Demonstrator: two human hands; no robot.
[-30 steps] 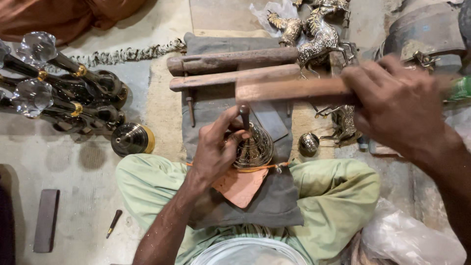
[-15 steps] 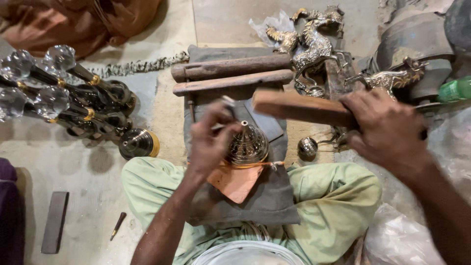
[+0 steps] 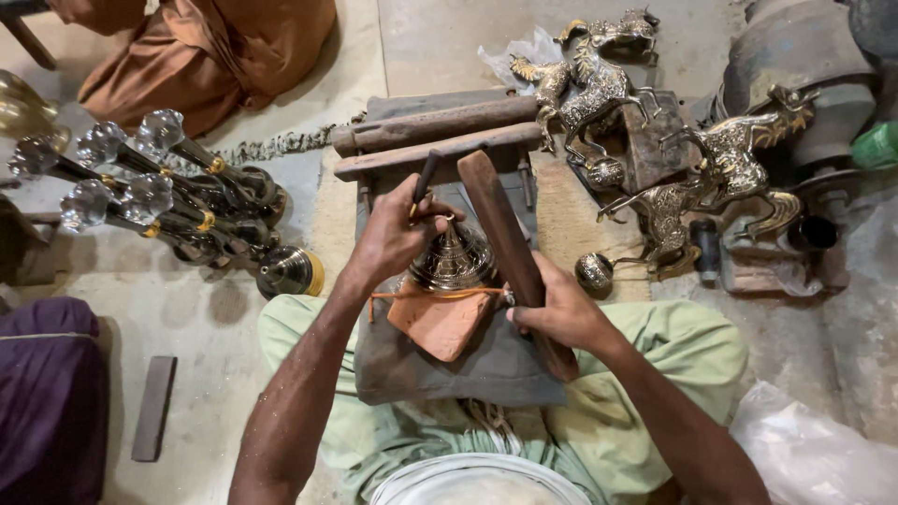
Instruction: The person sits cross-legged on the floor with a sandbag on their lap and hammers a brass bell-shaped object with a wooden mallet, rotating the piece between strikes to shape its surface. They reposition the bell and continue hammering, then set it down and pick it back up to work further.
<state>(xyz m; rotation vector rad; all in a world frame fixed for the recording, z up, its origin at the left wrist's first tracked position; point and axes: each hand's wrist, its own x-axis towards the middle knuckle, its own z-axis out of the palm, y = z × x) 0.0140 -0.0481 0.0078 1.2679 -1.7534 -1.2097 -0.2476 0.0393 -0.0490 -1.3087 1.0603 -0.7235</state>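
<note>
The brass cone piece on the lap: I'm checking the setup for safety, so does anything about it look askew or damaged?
Nothing stands out. The brass cone piece sits upright on the grey cloth, the left hand holds a thin tool to it, and the right hand grips a wooden bat.

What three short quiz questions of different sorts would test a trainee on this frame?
1. True or false: the right hand holds the wooden bat.
2. What does the left hand pinch in its fingers: A the thin dark tool, B a brass horse, C a plastic bag?
3. What stands between the hands?

Key: 1 true. 2 A. 3 The domed brass piece, on a grey cloth.
</note>
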